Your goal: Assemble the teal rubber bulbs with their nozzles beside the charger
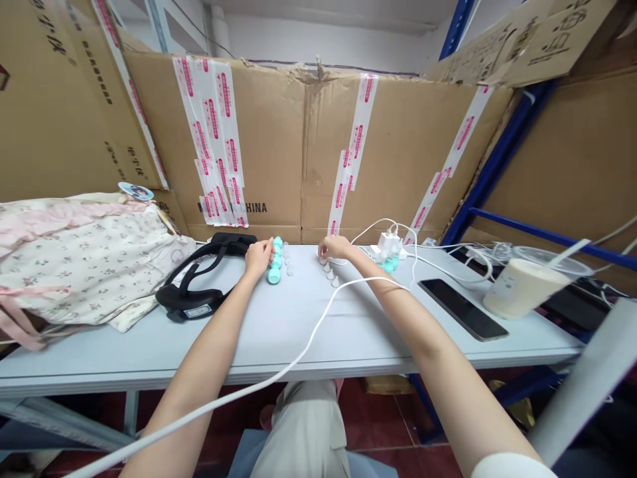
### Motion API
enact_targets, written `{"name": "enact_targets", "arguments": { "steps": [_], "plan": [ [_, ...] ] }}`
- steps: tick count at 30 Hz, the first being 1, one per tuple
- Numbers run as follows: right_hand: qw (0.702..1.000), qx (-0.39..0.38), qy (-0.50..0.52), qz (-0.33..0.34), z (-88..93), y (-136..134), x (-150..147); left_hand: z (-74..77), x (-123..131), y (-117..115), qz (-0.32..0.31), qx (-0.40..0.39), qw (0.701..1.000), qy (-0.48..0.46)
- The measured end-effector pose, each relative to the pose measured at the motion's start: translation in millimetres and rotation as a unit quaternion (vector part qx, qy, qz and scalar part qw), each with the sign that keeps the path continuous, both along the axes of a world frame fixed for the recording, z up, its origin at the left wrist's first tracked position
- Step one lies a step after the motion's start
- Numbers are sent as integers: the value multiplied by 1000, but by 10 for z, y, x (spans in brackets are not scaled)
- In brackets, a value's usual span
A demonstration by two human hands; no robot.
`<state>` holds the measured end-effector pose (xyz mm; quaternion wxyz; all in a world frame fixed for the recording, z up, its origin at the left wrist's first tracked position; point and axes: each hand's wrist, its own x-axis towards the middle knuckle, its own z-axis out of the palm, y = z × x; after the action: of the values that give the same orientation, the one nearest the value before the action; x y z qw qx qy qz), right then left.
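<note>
My left hand (259, 257) rests on the table at the left side of a row of small teal round pieces (274, 275); its fingers are curled together against the row, and what they hold is hidden. Just right of that row lies a line of small clear caps (290, 271). My right hand (332, 247) reaches down with fingers pinched at the far end of a row of small translucent cone-shaped tips (334, 281). Whatever is between those fingertips is too small to make out.
A white cable (318, 325) crosses in front of my right forearm. On the right are a white charger (388, 241), small teal-and-clear pieces (390, 263), a phone (462, 309) and a drink cup (522, 289). A black headset (192, 302) and floral cloth bag (89, 265) lie left; cardboard (273, 146) stands behind.
</note>
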<state>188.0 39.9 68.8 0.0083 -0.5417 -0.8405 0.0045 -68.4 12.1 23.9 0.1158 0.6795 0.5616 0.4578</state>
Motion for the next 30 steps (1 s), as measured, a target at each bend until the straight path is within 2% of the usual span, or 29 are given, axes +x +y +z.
{"name": "enact_targets", "arguments": {
  "steps": [4,6,8,10,14,19,25,28,30],
  "plan": [
    [994,-95,52,1,-67,58,123,-21,-1,16,1,-3,1000,-4],
    [989,-114,96,2,-87,86,160,-24,1,17,0,-4,1000,-6],
    [987,-102,123,7,-85,135,147,-23,5,18,-3,-5,1000,-7],
    [991,-58,119,-1,-68,215,80,-22,8,19,-4,-8,1000,-7],
    [995,36,62,-69,-53,433,-142,-19,12,22,-6,-14,1000,-6],
    [994,31,40,-99,-140,653,-288,-11,19,27,-5,-20,1000,3],
    [996,-6,29,-81,-264,730,-202,-18,29,24,-12,-20,1000,13],
    [996,0,39,-80,-225,695,-118,-17,24,30,-9,-17,1000,8],
    [992,41,69,-94,-138,640,-35,-19,18,42,0,-17,1000,0]
  ]
}}
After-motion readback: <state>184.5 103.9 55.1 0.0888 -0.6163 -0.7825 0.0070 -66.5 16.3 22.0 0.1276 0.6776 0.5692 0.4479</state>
